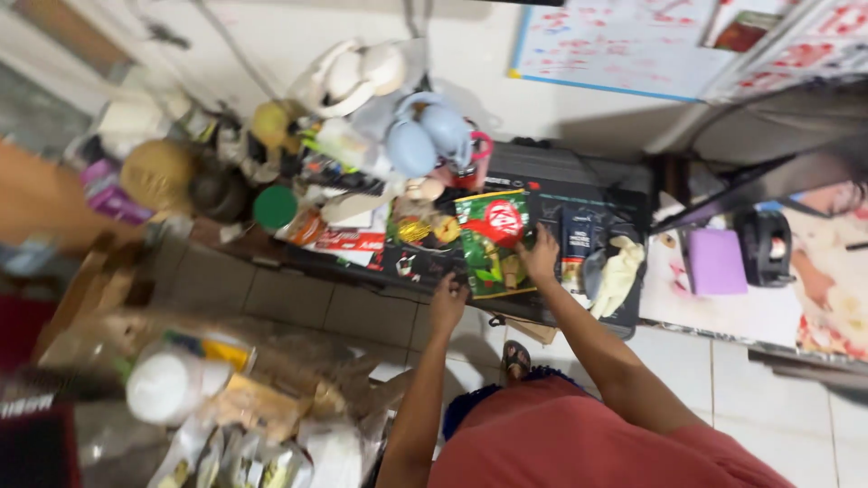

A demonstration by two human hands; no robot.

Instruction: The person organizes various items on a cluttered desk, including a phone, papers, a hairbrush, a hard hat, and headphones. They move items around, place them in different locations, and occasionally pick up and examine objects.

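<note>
Both hands rest on the green snack bag (493, 242) lying flat on the cluttered counter (633, 316), left hand (448, 296) at its lower edge, right hand (541, 255) at its right side, finger positions too blurred to tell, so a firm two-sided hold would probably serve best.

Green-and-red snack bag (493, 242) lies flat beside a dark pouch (577, 242).
</note>
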